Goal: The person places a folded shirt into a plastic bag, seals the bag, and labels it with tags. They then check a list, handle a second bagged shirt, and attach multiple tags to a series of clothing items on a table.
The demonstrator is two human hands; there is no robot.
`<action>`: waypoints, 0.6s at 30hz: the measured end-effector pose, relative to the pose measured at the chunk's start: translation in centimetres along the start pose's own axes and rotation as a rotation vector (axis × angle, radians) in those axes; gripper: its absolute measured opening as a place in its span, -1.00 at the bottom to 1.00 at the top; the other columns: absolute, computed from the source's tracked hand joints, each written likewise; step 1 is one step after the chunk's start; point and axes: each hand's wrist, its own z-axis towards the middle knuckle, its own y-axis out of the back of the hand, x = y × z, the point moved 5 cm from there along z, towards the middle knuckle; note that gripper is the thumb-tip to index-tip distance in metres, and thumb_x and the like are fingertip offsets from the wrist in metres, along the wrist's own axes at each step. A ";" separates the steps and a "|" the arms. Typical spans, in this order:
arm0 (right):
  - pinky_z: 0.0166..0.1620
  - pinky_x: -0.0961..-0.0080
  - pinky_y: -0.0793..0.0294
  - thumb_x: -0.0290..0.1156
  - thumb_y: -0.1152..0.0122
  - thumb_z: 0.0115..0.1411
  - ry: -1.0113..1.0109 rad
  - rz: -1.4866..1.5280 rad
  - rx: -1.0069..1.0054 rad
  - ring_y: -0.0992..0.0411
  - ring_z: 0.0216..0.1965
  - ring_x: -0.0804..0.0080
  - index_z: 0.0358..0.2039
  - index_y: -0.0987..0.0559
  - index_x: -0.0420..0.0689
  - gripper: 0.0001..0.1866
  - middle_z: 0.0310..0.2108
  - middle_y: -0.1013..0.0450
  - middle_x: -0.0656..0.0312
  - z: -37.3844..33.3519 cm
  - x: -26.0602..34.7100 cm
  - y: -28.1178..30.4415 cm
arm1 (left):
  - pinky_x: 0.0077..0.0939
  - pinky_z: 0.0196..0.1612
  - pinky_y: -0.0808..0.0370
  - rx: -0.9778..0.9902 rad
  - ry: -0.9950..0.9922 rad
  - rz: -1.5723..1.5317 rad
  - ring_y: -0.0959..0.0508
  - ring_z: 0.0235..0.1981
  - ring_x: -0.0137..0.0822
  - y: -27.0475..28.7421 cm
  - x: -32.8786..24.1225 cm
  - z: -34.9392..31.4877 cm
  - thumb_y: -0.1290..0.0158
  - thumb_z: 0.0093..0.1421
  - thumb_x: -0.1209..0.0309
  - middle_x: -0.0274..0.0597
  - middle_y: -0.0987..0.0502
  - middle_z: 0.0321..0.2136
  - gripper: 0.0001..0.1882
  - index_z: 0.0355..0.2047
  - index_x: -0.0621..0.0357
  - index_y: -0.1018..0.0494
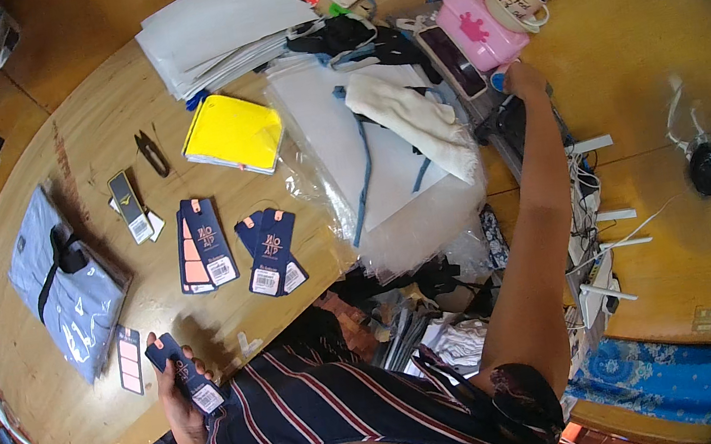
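My left hand (179, 403) grips a navy hang tag (182, 370) with a white label at the table's near edge. Beside it lies another hang tag (129, 363) with pale pink panels. Farther in are two fanned groups, the left hang tags (211, 240) and the right hang tags (272, 250). A folded blue shirt (66, 294) with a black band across it lies at the left. My right arm stretches far to the right, where my right hand (525, 82) closes at a small blue thing (499, 82) beside a pink box (474, 31); its fingers are partly hidden.
Thread snips (152, 154), a dark narrow tag (130, 206) and a yellow notebook (232, 135) lie mid-table. A paper stack (219, 28) is behind. Clear plastic bags (429, 228), a white cloth (410, 123), a phone (453, 61) and a cup (516, 3) are toward the right.
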 end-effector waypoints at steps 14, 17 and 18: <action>-0.26 0.36 -0.35 -0.35 -0.19 -0.28 -0.054 0.129 0.149 -0.36 -0.23 0.23 -0.39 -0.45 -0.18 -0.64 -0.29 -0.38 0.07 0.9 1.2 -3.3 | -0.50 -0.53 -0.40 0.054 0.041 0.027 -0.36 -0.57 -0.34 -1.3 0.4 1.2 0.18 0.09 0.35 -0.11 -0.31 -0.45 -0.47 0.06 -0.13 0.10; -0.28 0.37 -0.34 -0.36 -0.19 -0.29 0.020 0.220 0.187 -0.36 -0.27 0.22 -0.42 -0.46 -0.19 -0.67 -0.32 -0.39 0.07 2.2 0.4 -5.2 | -0.50 -0.52 -0.40 0.065 0.055 0.016 -0.36 -0.56 -0.34 -1.6 0.6 1.3 0.20 0.10 0.35 -0.11 -0.31 -0.45 -0.49 0.06 -0.14 0.10; -0.29 0.39 -0.34 -0.39 -0.19 -0.29 0.039 0.230 0.167 -0.38 -0.32 0.23 -0.45 -0.46 -0.18 -0.70 -0.34 -0.39 0.07 2.3 0.2 -5.6 | -0.50 -0.52 -0.40 0.070 0.060 0.011 -0.36 -0.56 -0.34 -1.7 0.6 1.4 0.21 0.10 0.36 -0.11 -0.31 -0.45 -0.49 0.06 -0.14 0.10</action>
